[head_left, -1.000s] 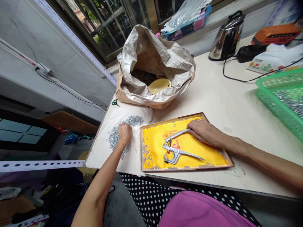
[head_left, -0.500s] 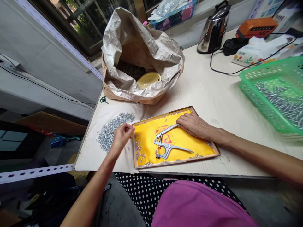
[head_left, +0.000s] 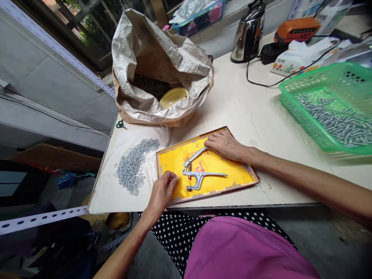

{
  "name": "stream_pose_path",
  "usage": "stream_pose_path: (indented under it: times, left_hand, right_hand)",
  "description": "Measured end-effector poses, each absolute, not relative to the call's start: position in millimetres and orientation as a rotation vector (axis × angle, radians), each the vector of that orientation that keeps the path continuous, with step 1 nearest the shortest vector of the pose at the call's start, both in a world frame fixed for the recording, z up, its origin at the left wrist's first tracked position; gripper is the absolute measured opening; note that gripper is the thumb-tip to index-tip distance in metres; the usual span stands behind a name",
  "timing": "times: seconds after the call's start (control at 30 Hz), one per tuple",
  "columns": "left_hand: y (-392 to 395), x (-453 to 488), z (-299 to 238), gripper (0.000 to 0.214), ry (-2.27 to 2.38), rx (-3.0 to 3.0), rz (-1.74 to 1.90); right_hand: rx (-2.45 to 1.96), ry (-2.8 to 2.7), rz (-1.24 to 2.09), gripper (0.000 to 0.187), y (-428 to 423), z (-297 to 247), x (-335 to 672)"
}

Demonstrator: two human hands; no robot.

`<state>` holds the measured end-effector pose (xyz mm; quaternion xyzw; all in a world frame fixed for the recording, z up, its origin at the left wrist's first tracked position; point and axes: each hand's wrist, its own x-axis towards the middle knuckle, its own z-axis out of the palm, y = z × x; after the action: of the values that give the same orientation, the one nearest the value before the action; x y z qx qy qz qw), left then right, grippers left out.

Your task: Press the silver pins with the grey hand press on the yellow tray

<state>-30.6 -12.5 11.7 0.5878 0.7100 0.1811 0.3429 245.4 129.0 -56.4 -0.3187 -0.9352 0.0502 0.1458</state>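
Observation:
My left hand (head_left: 165, 190) is over the tray's near left corner, its thumb and fingers pinched together. A tiny pale bit shows at those fingertips, seemingly a small metal pin. Bent over the far right part of the shallow yellow tray (head_left: 213, 185), my right hand (head_left: 223, 145) has its fingertips at the end of the upper handle of silver pliers (head_left: 200, 176). What those fingers grip is hidden. The pliers lie with their handles spread. Several small metal pins lie along the tray's edges. A heap of metal pins (head_left: 132, 164) rests on white cloth (head_left: 106, 190) left of the tray.
Behind the tray stands a large woven sack (head_left: 162, 114) holding dark material and a yellow dish (head_left: 174, 97). A green basket (head_left: 322, 135) of metal pieces is at the right. Farther back are a kettle (head_left: 248, 37) and a black cord (head_left: 269, 84). Green-handled scissors (head_left: 120, 124) lie left.
My left hand has moved from the tray's far left corner toward me and right, over the near left part. My right hand stays by the pliers' handle. The view has shifted slightly right.

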Motion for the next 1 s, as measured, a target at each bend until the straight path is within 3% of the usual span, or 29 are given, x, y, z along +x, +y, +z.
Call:
stream_pose_path:
  times: [0.13,0.47,1.0]
  left_hand:
    - [-16.6,-27.7,10.2,0.035,1.719,1.217,0.600]
    - [-22.7,-5.8,-2.1,0.039,1.786,1.041,0.695]
    - [-20.3,-7.1,-15.9,0.036,1.831,0.883,0.620]
  right_hand:
    - [-0.912,-2.701,0.032,0.025,129.4,-52.0,243.2]
    - [-0.904,-2.656,-0.282,0.020,111.9,-7.8,238.1]
    - [-0.906,-2.653,-0.175,0.023,113.1,-8.1,237.3]
